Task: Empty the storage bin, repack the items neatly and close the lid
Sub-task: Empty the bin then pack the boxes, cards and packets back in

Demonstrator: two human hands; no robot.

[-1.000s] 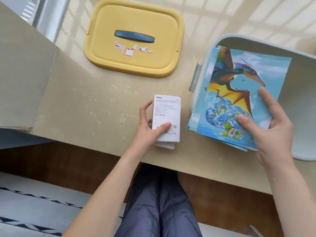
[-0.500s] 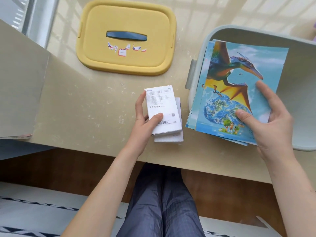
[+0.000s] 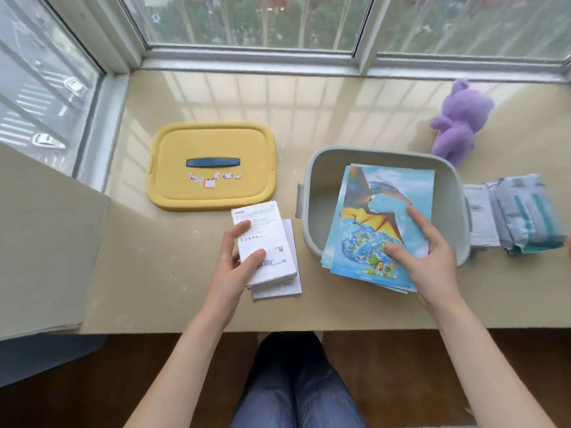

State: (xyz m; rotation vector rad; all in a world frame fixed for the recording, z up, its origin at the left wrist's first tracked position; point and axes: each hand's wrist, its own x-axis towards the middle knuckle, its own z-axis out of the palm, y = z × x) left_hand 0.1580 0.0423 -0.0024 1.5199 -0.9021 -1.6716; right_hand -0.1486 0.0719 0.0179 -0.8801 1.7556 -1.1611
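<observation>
**A:** What is each hand doing right now?

**B:** The right hand is closed on a stack of glossy blue picture sheets printed with a flying reptile, thumb on top. The stack is tilted over the near rim of the pale grey plastic storage bin, half inside it. The left hand pinches a small white printed cardboard box, which rests on a second white box on the beige worktop.

**A:** How should the sheets go in?

**B:** Probably flat against the bin floor first, edges squared, so the boxes can sit on top. Letting go early could fan them out.

**A:** And the lid?

**B:** The yellow rectangular lid with a dark blue handle lies to the left of the bin, well apart.
</observation>
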